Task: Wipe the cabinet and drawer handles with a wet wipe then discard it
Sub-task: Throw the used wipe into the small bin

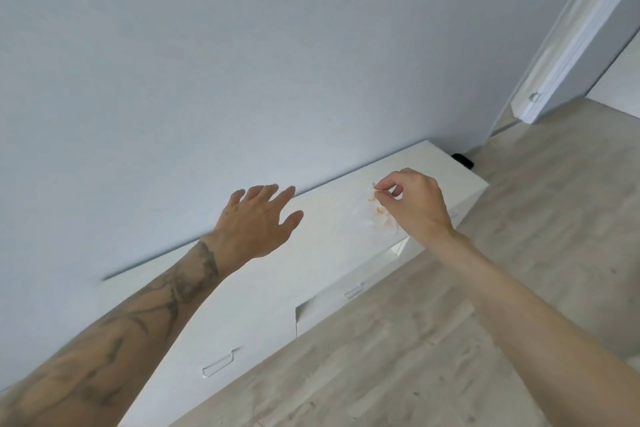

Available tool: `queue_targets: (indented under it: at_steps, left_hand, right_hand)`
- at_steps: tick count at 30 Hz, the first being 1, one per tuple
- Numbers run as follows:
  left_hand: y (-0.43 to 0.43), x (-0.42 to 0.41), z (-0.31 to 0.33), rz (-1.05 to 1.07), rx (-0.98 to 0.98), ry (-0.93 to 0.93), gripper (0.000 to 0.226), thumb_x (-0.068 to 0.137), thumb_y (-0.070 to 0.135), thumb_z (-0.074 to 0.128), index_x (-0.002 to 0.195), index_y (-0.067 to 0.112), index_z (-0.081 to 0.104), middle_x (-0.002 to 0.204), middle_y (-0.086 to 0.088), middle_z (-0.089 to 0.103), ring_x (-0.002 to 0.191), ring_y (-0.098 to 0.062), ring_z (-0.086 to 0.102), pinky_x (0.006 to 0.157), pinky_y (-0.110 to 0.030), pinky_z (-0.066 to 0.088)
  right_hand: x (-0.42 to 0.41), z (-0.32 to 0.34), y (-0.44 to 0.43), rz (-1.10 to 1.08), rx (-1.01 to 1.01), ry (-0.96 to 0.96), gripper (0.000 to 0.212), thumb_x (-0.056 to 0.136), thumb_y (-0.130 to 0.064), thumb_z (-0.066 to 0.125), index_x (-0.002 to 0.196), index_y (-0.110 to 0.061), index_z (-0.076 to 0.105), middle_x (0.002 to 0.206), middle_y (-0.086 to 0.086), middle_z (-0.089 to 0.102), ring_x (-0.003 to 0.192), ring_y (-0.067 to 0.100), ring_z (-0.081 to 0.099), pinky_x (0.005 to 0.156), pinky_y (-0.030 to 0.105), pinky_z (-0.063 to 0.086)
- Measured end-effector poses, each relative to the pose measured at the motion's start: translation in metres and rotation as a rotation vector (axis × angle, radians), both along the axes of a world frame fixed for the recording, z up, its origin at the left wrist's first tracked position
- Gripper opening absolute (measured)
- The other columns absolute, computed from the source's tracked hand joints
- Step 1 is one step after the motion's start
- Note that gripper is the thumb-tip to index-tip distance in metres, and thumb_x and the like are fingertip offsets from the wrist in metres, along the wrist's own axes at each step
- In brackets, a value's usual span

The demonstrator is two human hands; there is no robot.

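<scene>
A low white cabinet stands against the wall, seen tilted from above. Its front carries thin metal handles: one handle at the lower left, another handle on a drawer that stands slightly pulled out. A crumpled white wet wipe with orange stains hangs just over the cabinet top. My right hand pinches its upper edge between thumb and forefinger. My left hand hovers over the cabinet top to the left of the wipe, fingers spread, holding nothing.
A pale blue-grey wall rises behind the cabinet. Light wood-look floor runs in front and to the right. A small black object lies by the cabinet's far end. A white door frame stands at the upper right.
</scene>
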State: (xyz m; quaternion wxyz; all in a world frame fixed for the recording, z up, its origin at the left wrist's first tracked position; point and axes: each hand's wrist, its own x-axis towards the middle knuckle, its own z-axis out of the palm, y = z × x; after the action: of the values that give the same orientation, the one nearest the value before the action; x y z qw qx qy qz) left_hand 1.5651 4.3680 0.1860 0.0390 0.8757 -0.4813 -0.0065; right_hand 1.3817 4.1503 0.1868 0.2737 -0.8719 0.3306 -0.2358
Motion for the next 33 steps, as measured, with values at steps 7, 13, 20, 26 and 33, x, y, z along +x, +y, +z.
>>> queue_targets:
  at_steps: [7,13,20,26,33]
  left_hand:
    - [-0.17,-0.056,0.066,-0.105,0.025,-0.026,0.062,0.109,0.06,0.032,0.165,0.034,0.025,0.169,0.003,0.029,0.156,-0.019,0.023,0.126,-0.04,0.019]
    - [-0.341,-0.119,0.107,-0.132,0.003,0.006,0.062,0.11,0.06,0.03,0.166,0.035,0.022,0.17,0.002,0.026,0.157,-0.02,0.021,0.127,-0.04,0.016]
    - [-0.526,-0.159,0.135,-0.185,-0.005,0.009,0.062,0.11,0.059,0.03,0.166,0.034,0.023,0.17,0.002,0.026,0.157,-0.02,0.022,0.127,-0.041,0.016]
    - [-0.703,-0.166,0.128,-0.243,-0.022,0.02,0.062,0.11,0.06,0.028,0.166,0.033,0.021,0.171,0.002,0.025,0.157,-0.02,0.021,0.127,-0.042,0.015]
    - [-0.901,-0.17,0.121,-0.278,-0.001,0.068,0.061,0.111,0.057,0.026,0.166,0.033,0.02,0.172,0.002,0.023,0.158,-0.021,0.019,0.128,-0.043,0.012]
  right_hand:
    - [-0.082,0.065,-0.16,-0.088,-0.06,-0.077,0.014,0.09,-0.016,0.077,0.084,-0.029,0.077,0.088,-0.011,0.071,0.076,-0.003,0.064,0.081,0.036,0.057]
    - [-0.15,0.104,-0.318,-0.135,-0.128,-0.058,0.018,0.088,-0.013,0.079,0.084,-0.03,0.075,0.084,-0.015,0.066,0.074,-0.003,0.062,0.072,0.023,0.05]
    - [-0.198,0.136,-0.485,-0.178,-0.163,-0.063,0.015,0.088,-0.014,0.077,0.086,-0.029,0.077,0.094,-0.009,0.074,0.083,0.011,0.067,0.084,0.037,0.058]
    - [-0.21,0.134,-0.642,-0.212,-0.194,-0.039,0.012,0.09,-0.014,0.077,0.091,-0.026,0.079,0.094,-0.01,0.072,0.083,0.01,0.067,0.084,0.038,0.058]
    - [-0.206,0.138,-0.818,-0.229,-0.198,0.012,0.011,0.092,-0.013,0.076,0.094,-0.023,0.08,0.09,-0.013,0.068,0.083,0.01,0.065,0.085,0.035,0.057]
